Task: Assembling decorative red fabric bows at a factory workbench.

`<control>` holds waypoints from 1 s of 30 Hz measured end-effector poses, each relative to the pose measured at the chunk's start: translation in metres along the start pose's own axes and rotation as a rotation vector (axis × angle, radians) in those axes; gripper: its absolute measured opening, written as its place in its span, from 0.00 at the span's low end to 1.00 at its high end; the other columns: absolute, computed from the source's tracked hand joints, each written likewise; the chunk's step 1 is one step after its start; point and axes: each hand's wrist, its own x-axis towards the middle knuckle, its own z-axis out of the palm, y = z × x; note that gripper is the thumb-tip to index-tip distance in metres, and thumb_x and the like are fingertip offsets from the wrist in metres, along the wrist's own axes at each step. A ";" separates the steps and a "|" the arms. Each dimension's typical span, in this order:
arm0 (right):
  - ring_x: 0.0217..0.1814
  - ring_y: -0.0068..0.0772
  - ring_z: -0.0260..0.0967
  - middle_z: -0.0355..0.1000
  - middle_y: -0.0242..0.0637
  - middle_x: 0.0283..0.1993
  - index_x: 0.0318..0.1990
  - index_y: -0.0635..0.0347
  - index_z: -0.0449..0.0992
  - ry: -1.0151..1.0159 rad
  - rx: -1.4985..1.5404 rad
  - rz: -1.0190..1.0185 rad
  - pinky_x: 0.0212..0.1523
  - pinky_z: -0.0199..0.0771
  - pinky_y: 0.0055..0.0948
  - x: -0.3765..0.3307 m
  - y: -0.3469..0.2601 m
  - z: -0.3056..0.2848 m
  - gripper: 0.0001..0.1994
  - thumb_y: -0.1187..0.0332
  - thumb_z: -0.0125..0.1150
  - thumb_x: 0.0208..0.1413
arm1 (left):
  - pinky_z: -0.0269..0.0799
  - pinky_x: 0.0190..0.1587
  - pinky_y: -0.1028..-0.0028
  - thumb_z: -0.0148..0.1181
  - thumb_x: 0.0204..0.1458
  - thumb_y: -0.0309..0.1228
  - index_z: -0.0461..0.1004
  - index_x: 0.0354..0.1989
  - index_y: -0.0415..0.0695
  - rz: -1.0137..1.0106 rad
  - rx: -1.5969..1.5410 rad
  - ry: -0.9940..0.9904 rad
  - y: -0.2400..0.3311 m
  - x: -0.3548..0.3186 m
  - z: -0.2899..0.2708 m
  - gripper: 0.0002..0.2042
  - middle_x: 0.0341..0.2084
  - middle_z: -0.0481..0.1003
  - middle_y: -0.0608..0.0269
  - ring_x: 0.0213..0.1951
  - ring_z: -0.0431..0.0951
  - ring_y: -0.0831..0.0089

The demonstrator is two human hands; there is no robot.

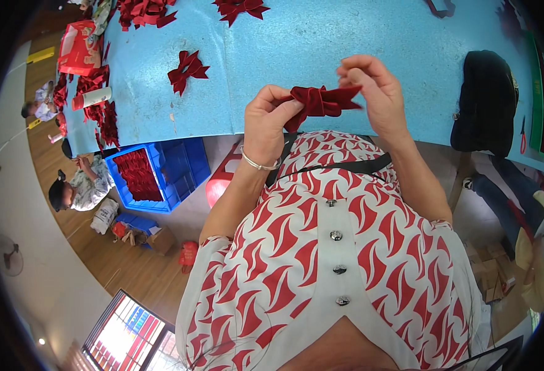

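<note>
Between thumb and fingers, my left hand (267, 117) pinches a dark red velvet bow (314, 102) at its left side, over the near edge of the table. The bow's tails spread left-down and to the right. My right hand (377, 96) is raised beside the right tail, its fingers curled and the thumb close to the fingertips. The fingertips are slightly blurred, and anything fine between them does not show. Another finished red bow (188, 72) lies on the blue tabletop (253, 62) to the left, and one more bow (241, 8) lies at the far edge.
Red bows pile up (145, 11) at the far left, near a red bag (78, 48) and a white bottle (92, 98). A blue crate (170, 193) holding red pieces stands left below the table. At right are a black bag (486, 102) and red-handled scissors (523, 137). Other people sit nearby.
</note>
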 end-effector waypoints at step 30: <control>0.41 0.23 0.65 0.70 0.33 0.37 0.34 0.63 0.72 -0.102 0.260 0.109 0.47 0.62 0.25 -0.021 0.051 0.040 0.05 0.75 0.54 0.49 | 0.70 0.32 0.80 0.53 0.49 0.23 0.70 0.34 0.37 0.138 0.004 -0.081 0.002 -0.012 -0.052 0.05 0.28 0.74 0.61 0.29 0.73 0.78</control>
